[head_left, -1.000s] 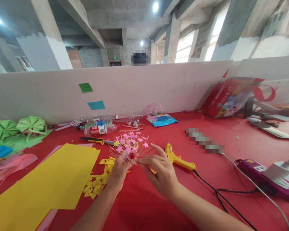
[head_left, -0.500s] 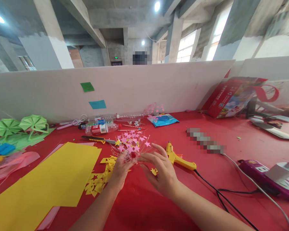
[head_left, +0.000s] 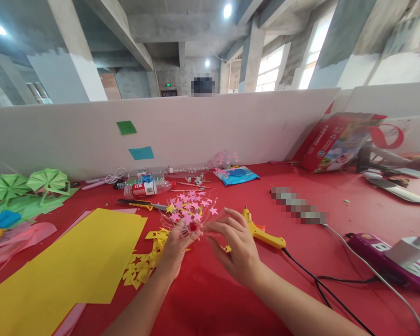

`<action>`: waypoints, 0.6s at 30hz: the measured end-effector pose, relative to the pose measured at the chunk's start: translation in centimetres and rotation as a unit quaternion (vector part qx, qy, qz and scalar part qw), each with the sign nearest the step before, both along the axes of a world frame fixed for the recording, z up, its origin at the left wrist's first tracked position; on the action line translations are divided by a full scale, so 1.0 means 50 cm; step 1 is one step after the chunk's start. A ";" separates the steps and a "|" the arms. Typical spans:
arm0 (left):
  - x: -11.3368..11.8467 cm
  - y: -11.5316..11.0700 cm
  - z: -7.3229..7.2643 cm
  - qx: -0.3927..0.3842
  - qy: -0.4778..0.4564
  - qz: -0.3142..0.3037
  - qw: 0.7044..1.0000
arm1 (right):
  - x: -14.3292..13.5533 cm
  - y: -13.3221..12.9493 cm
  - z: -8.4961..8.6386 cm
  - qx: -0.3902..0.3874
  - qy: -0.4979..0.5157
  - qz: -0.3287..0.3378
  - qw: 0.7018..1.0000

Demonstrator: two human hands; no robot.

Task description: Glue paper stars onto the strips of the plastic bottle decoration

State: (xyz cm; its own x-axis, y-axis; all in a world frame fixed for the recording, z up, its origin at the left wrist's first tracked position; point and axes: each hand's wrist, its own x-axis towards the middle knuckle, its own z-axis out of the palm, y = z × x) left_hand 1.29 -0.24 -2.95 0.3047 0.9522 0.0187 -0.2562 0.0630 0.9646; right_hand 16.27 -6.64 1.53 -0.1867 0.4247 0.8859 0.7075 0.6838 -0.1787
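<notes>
My left hand (head_left: 173, 249) is closed around a clear plastic bottle craft (head_left: 182, 219). Its cut strips fan outward and carry pink paper stars (head_left: 192, 198), with a yellow star (head_left: 170, 208) at the left side. A red bottle cap (head_left: 193, 226) faces me beside my left thumb. My right hand (head_left: 236, 245) hovers just right of the cap, fingers curved and a gap showing between thumb and index finger. Nothing can be made out between them. A yellow star scrap (head_left: 227, 248) lies on the table, partly behind the right hand.
Yellow card sheets (head_left: 80, 261) and star-cut scraps (head_left: 138, 266) lie at left. A yellow glue gun (head_left: 262, 233) rests to the right, its black cord running to a purple power strip (head_left: 388, 261). Behind are a utility knife (head_left: 140, 204), plastic bottle (head_left: 149, 188) and wipes pack (head_left: 238, 175).
My right hand has shifted very slightly right, away from the cap. The left hand still holds the bottle craft in nearly the same place.
</notes>
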 end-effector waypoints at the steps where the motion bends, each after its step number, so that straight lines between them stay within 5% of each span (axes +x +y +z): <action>1: 0.000 0.000 0.001 -0.003 0.001 0.005 1.000 | 0.000 0.000 0.000 0.000 0.002 0.001 1.000; 12: 0.004 -0.006 0.014 -0.016 -0.018 -0.005 1.000 | -0.005 0.003 -0.004 -0.017 -0.012 -0.079 0.997; 18: 0.001 0.000 0.004 0.031 -0.020 -0.006 0.999 | -0.011 0.007 -0.018 -0.005 -0.041 -0.034 0.999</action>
State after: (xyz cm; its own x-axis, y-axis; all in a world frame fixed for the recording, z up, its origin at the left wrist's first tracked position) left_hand 1.36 -0.25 -2.74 0.3138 0.9453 0.0893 -0.2950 0.0077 0.9555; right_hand 15.69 -6.28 0.61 -0.2283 0.4477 0.8646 0.7647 0.6321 -0.1254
